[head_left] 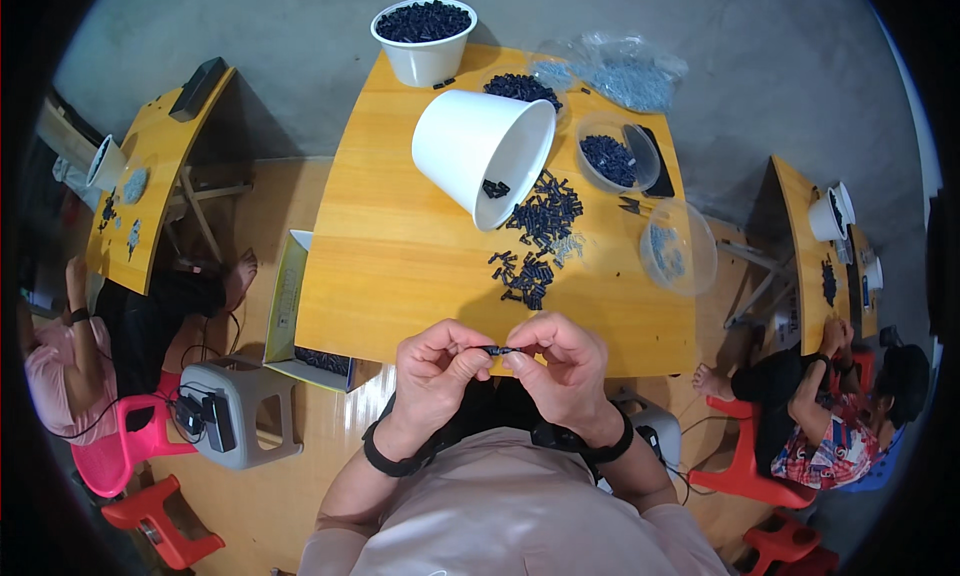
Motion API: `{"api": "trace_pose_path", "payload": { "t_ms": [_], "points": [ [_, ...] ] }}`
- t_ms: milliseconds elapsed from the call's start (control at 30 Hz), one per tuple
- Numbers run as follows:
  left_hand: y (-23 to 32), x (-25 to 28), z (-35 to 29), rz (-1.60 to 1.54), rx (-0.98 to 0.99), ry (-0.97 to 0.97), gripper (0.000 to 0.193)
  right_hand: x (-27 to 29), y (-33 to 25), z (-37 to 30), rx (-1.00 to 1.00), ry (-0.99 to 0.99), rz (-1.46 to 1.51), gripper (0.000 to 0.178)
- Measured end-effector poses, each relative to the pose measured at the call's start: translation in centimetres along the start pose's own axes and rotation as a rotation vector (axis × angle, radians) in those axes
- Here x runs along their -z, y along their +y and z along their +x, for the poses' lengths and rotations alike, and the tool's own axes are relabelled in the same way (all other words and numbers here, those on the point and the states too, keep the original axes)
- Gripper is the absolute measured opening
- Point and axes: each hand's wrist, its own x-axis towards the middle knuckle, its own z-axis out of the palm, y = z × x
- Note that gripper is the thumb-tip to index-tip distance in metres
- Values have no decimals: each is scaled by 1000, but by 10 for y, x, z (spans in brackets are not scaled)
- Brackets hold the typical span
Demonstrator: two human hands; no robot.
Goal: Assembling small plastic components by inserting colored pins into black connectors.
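Observation:
At the near edge of the yellow table (390,266), my left hand (430,376) and my right hand (562,371) meet fingertip to fingertip. Both are closed in a pinch on one small black cylindrical plastic piece (494,351), mostly covered by the fingers. Just beyond my hands lies a loose pile of similar black pieces (545,216), with small pale clear bits (568,246) at its right side. A white bucket (465,146) rests on its side behind the pile, its mouth facing right, with a few black pieces inside.
An upright white bucket (425,61) full of black pieces stands at the back. Along the right are clear bowls (690,246), small snips (630,207) and a plastic bag (635,76) of pale bits. An open box (288,296) sits left. Other people sit at side tables.

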Motion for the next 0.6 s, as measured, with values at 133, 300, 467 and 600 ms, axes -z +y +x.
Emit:
{"api": "trace_pose_path", "payload": {
  "t_ms": [133,300,467,600],
  "points": [
    [3,-5,-3,31,-8,-9,11,2,-1,-3,42,11,-29,10],
    [5,-8,-5,69,9,-27,8,5,-1,-9,44,3,-44,10],
    [8,-14,-7,151,1,-19,8,3,-2,-15,48,59,-4,9],
    [8,-18,-9,184,11,-5,8,1,-2,-17,15,101,151,11]
  ]
}}
